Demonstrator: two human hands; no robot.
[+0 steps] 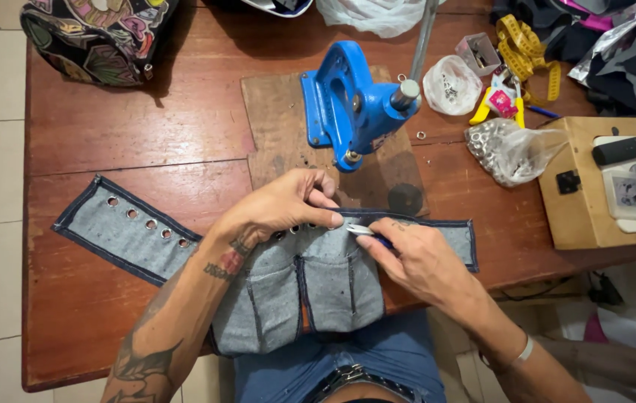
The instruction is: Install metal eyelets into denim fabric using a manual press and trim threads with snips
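A grey denim piece (139, 239) with dark blue edging and a row of metal eyelets lies across the wooden table (109, 127), its pocket part hanging over the near edge. My left hand (280, 207) presses the fabric down at the eyelet row, thumb and fingers pinching near the middle. My right hand (415, 257) holds a small metal-tipped tool (360, 230) with its point against the fabric, right beside my left thumb. A blue hand press (351, 104) stands just beyond on a wooden board (273, 119).
Two clear bags of metal eyelets (512, 149) (450, 86) lie right of the press. A yellow measuring tape (523, 48), a wooden box (583, 194) with a black remote, a patterned bag (94, 37) at far left and dark cloth at far right surround the work.
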